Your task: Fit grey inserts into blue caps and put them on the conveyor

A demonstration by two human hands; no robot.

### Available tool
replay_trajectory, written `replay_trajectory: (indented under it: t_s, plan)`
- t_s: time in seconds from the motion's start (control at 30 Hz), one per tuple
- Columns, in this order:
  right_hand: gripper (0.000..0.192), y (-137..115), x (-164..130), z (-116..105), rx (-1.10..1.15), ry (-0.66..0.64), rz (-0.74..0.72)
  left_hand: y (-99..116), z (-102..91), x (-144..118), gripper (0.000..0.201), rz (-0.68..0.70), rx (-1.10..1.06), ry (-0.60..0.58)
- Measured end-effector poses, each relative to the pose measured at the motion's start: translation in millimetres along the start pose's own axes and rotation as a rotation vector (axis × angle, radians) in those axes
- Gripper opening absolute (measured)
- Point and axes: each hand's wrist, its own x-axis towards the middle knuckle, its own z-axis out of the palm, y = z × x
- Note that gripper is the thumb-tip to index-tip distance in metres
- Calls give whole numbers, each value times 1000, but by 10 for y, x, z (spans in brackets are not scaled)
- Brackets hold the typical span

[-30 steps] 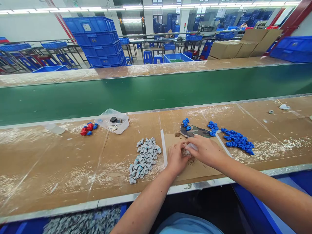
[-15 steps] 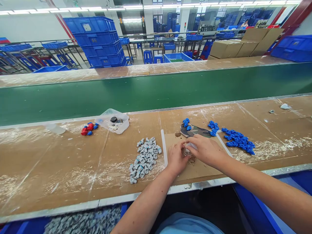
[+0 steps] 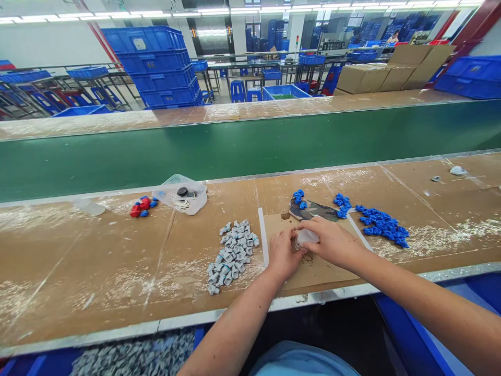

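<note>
While both hands meet over the cardboard sheet (image 3: 332, 271) at the near edge of the bench (image 3: 97, 261), I note the right hand (image 3: 332, 243) closed around a small translucent piece (image 3: 307, 237), thumb and forefinger pinching it from above. My left hand (image 3: 282, 251) is curled against the same piece from the other side; whether its fingers grip it or merely steady it, I cannot tell. The piece sits just above the sheet, between the two hands.

Grey parts (image 3: 233, 256) lie in a heap just left of the left hand. Blue parts (image 3: 381, 227) lie in a loose row to the right, near the right wrist, with a dark camouflage-patterned item (image 3: 315, 210) just beyond the fingers. A clear tub (image 3: 180, 194) and red-and-blue pieces (image 3: 141, 206) rest well apart to the left.

Judgement: the work is fine fingertip work. It is best done low over the sheet, wrists braced, pressure even from both sides, so the piece neither slips nor skews.
</note>
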Motion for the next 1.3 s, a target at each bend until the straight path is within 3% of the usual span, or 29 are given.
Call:
replay_trajectory:
  t_s: [0.13, 0.63, 1.07, 1.3]
  plan:
    - [43, 15, 23, -33, 3, -62, -12, 1, 0, 3, 47, 2, 10, -6]
    - [39, 72, 11, -14, -41, -72, 1, 20, -11, 5, 55, -17, -19, -3]
    - [41, -145, 16, -214, -253, -174, -58, 29, 6, 15, 50, -8, 33, 14]
    - [41, -188, -14, -206, -209, -147, -105, 24, 9, 12, 41, 29, 50, 35]
